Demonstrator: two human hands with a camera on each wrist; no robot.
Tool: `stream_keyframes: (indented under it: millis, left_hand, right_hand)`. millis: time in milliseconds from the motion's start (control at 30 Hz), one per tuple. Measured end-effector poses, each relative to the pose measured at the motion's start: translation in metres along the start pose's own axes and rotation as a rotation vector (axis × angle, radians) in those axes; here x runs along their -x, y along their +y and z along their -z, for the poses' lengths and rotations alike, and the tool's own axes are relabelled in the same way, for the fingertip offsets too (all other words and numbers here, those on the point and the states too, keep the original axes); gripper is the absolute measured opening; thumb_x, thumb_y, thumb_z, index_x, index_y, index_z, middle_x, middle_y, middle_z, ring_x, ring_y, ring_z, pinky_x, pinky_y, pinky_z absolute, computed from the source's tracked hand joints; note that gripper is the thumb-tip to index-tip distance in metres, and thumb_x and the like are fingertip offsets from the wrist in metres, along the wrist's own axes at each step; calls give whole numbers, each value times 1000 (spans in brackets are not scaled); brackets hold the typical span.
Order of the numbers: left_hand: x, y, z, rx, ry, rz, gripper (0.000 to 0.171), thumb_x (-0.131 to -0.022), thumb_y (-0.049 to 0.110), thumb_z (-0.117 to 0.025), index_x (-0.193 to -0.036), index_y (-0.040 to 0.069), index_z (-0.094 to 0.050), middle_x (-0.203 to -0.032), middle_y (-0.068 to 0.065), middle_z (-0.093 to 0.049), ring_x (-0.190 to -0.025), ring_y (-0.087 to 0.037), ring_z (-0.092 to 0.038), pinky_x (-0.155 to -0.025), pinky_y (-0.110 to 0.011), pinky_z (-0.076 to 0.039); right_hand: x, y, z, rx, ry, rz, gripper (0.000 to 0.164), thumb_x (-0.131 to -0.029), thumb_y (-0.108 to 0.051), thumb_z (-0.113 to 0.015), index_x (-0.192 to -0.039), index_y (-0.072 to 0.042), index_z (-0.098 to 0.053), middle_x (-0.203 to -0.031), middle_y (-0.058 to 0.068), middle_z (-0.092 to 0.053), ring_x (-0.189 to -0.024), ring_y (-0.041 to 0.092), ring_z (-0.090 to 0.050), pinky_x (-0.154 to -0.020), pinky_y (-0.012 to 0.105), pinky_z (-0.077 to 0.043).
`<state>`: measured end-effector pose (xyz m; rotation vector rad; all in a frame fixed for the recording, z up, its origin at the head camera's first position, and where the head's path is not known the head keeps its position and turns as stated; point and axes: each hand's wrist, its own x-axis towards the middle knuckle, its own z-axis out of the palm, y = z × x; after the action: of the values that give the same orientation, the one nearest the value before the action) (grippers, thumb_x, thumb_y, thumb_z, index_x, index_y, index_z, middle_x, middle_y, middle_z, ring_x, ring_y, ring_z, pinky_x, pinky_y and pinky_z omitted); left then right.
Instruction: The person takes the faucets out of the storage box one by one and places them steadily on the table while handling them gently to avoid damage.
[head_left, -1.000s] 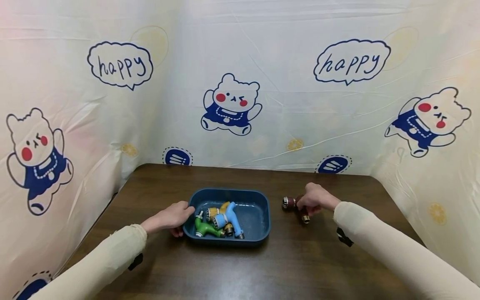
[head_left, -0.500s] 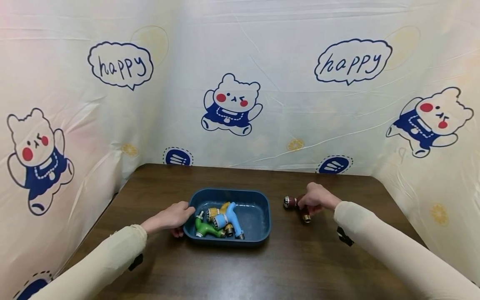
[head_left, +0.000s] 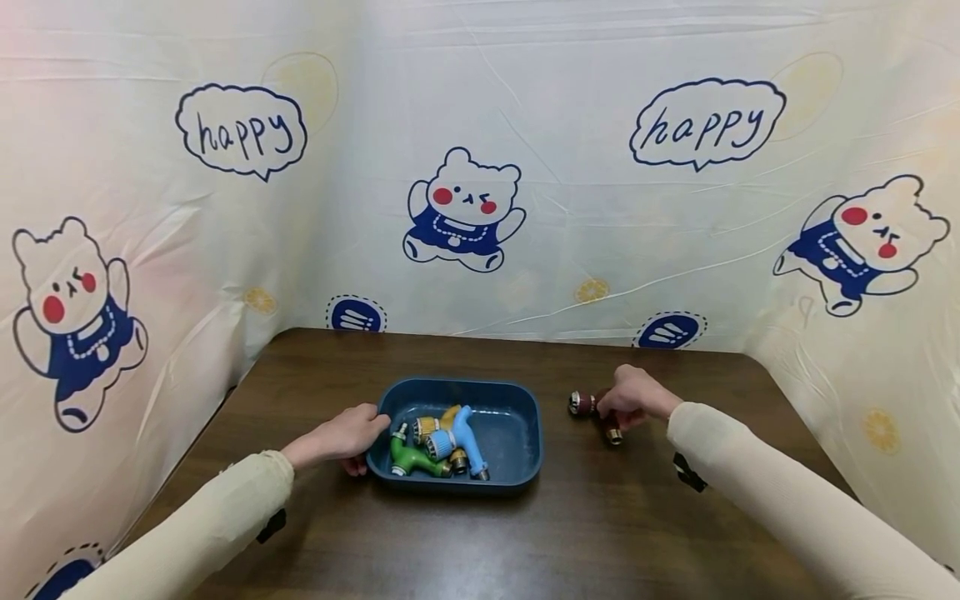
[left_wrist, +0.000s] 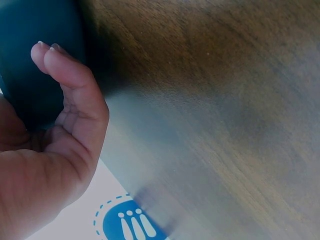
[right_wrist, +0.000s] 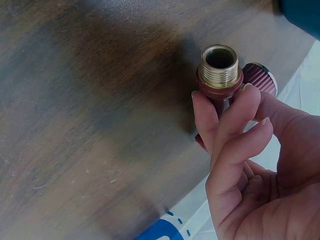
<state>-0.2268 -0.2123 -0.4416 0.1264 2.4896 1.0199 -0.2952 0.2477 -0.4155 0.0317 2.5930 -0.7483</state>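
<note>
With curled fingers my right hand (head_left: 636,398) holds a dark red faucet (head_left: 585,404) with a ribbed knob, on or just above the table right of the tray. Its brass threaded end (right_wrist: 219,72) faces the right wrist camera; the fingers hide part of its body. My left hand (head_left: 347,432) grips the left wall of a dark blue tray (head_left: 510,433), thumb at the rim and fingers outside. Inside the tray's left half lie a green faucet (head_left: 408,457), a light blue faucet (head_left: 462,437) and a yellow faucet (head_left: 426,426), the last partly covered by the blue one.
A brown wooden table (head_left: 480,542) bears everything. Pale printed curtain (head_left: 577,208) encloses its back and sides. Between the tray and the right hand lies a strip of bare tabletop.
</note>
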Motion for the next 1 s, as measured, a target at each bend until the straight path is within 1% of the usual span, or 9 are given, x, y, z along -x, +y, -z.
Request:
stream_keyframes:
  millis: [133, 367, 500, 600, 733, 833, 967, 1000]
  left_hand:
    - [1, 1, 0, 1, -3, -2, 28, -111, 19, -41, -110, -3, -58, -66, -12, -65, -48, -18, -63, -47, -33, -59]
    - [2, 3, 1, -1, -3, -1, 28, -111, 19, -41, -110, -3, -58, -65, -12, -64, -48, -17, -63, -47, -33, -59]
    - [3, 3, 1, 0, -2, 6, 28, -111, 19, -40, -108, -2, -58, -65, -12, -64, -48, -17, -63, -47, -33, -59]
    - [3, 4, 0, 1, 2, 13, 27, -110, 19, -40, -108, -2, -58, -65, -13, -64, -48, -17, -63, -47, -33, -59]
    - [3, 4, 0, -3, 6, 13, 27, -110, 19, -40, -107, -2, -58, -64, -13, -65, -47, -17, -63, -47, -33, -59]
    - [2, 3, 1, 0, 4, 5, 28, -111, 20, -41, -110, -3, -58, -65, -12, -65, -48, -18, -63, -47, -33, -59]
    - [0, -2, 3, 20, -26, -7, 30, -111, 20, -41, -113, -5, -57, -67, -14, -65, -50, -19, -64, -49, -34, -61]
    - [-3, -6, 4, 16, -40, -27, 32, -111, 21, -40, -113, -6, -56, -67, -13, -65, -50, -19, -65, -49, -34, -60]
  right_hand:
    - [-2, 1, 1, 6, -2, -5, 17, -85, -6, -78, -76, 4, -68, -53, 7, -63, -45, 14, -62, -52, 32, -61]
    - [-7, 1, 4, 18, -21, -17, 16, -87, -7, -75, -80, 5, -69, -55, 8, -64, -45, 13, -62, -44, 23, -52]
    - [-9, 2, 4, 25, -28, -11, 16, -88, -6, -75, -80, 5, -68, -55, 8, -64, -44, 13, -61, -43, 22, -51]
    - [-11, 1, 3, 23, -24, -14, 16, -87, -7, -76, -79, 4, -68, -54, 7, -64, -44, 13, -62, -45, 25, -55]
    - [-10, 0, 3, 16, -11, -18, 15, -87, -6, -77, -79, 5, -69, -53, 7, -63, -44, 13, -62, -52, 31, -61]
    - [-8, -1, 3, 16, -7, -3, 15, -87, -6, -77, -79, 5, -69, -53, 7, -63, -45, 13, -62, -54, 33, -62]
    - [-7, -2, 1, 21, -8, 0, 17, -87, -6, -78, -78, 4, -68, -54, 8, -64, -46, 14, -63, -53, 33, -61]
    - [-7, -3, 1, 22, -7, 1, 17, -87, -6, -78, -78, 4, -68, -54, 8, -64, -46, 14, -63, -54, 33, -62]
